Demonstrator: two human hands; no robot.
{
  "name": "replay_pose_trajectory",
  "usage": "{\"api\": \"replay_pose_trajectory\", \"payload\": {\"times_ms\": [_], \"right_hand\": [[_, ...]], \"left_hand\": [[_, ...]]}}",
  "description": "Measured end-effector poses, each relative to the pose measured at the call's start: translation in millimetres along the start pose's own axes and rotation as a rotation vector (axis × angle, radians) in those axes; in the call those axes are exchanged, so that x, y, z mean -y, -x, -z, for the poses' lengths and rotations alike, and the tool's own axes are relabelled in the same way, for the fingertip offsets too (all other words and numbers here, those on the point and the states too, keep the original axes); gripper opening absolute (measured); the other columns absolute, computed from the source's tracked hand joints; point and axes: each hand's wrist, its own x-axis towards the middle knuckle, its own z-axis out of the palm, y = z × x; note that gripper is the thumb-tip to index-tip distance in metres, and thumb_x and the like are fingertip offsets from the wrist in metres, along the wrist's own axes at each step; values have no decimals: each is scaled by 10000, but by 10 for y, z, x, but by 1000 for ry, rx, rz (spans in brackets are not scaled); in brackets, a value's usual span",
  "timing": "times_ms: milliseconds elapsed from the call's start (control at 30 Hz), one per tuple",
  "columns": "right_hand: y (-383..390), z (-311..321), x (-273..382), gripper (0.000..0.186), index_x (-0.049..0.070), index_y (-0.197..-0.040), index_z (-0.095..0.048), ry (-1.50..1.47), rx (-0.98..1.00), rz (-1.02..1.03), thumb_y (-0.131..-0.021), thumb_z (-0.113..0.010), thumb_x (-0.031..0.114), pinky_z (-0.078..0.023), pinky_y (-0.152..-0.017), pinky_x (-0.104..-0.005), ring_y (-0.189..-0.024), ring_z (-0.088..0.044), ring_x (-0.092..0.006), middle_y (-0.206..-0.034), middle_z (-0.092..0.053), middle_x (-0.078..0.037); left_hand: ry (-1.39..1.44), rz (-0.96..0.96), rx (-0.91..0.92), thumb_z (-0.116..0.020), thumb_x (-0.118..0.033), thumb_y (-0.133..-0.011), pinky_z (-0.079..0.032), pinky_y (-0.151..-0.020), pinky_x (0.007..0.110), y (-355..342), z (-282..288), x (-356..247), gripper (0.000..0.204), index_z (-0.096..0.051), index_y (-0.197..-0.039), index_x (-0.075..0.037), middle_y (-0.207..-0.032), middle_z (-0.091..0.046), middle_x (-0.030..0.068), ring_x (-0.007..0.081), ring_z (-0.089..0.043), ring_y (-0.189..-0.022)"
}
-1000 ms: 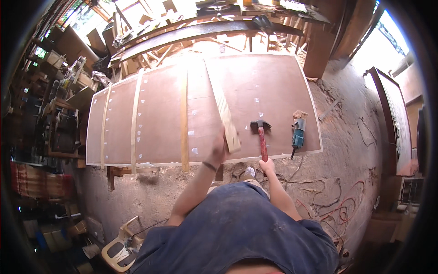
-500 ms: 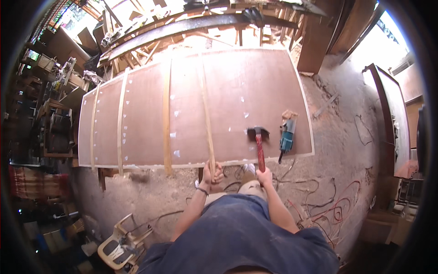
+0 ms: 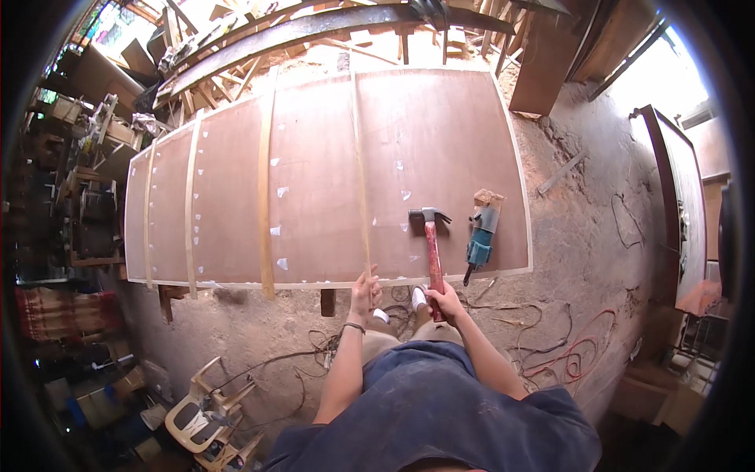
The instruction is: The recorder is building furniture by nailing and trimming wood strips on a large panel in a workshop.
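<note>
"So, what takes up the most room?"

"The wide pinkish-brown panel, reaching from its left edge across to the far right corner."

"And on it?"

"Three pale strips cross its left half from far edge to near edge. A thinner-looking strip runs the same way, right of them, its near end at the panel's near edge."

"Is that one lying flat?"

"It looks turned on its narrow side, though from overhead I can't be sure. If so, a sideways push could tip or skew it."

"The hammer?"

"Its head is over the near edge's right half, its handle passing beyond that edge. Beside it, the teal power tool lies by the near right corner; a wide swing or a jolt could knock it off."

"And the fingers?"

"The right hand grips the hammer's red handle. The left hand curls around the thinner-looking strip's near end, how tightly I can't tell. It's near the hammer, so a stray swing could catch its knuckles."
</note>
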Motion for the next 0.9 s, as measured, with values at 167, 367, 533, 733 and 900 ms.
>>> {"api": "replay_pose_trajectory", "payload": {"times_ms": [167,367,533,733,900], "right_hand": [[-33,-55,463,267,55,-1069,-459,-15,74,-22,-875,-640,73,-440,-428,-277,-486,-542,-140,-693,-517,-36],[-886,-570,1763,370,-8,-1266,-421,451,22,406,-958,-574,132,-460,-426,-276,-476,-557,-139,-705,-534,-40],[-2215,-1117,2886,255,-12,-1106,-536,621,-127,886,-988,-560,213,-414,-372,-309,-420,-489,-114,-646,-513,-24],[-3480,-1694,3539,348,-5,-1129,-551,723,-213,812,-991,-531,314,-476,-414,-339,-469,-586,-183,-666,-589,-84],[-4011,-1550,3612,408,-3,-1203,-547,1004,-343,496,-980,-526,338,-583,-511,-380,-561,-673,-277,-796,-661,-166]], "left_hand": [[306,233,241,-421,-450,-903,-449,-483,266,-196,-106,-248,677,-378,-1473,-86,-729,-533,41,153,-560,-659],[117,251,36,-445,-531,-966,-511,-511,283,-330,81,83,650,-547,-1263,38,-724,-602,57,154,-632,-656],[-146,156,-114,-530,-582,-951,-445,-407,232,-438,-126,-20,667,-657,-1051,65,-585,-556,26,112,-561,-454],[-79,245,-115,-524,-591,-950,-453,-413,241,-446,-92,-115,672,-650,-1027,64,-603,-558,29,119,-562,-465],[-51,237,-93,-539,-589,-943,-456,-416,250,-526,-100,-52,667,-653,-1014,64,-609,-571,37,128,-572,-469]]}}
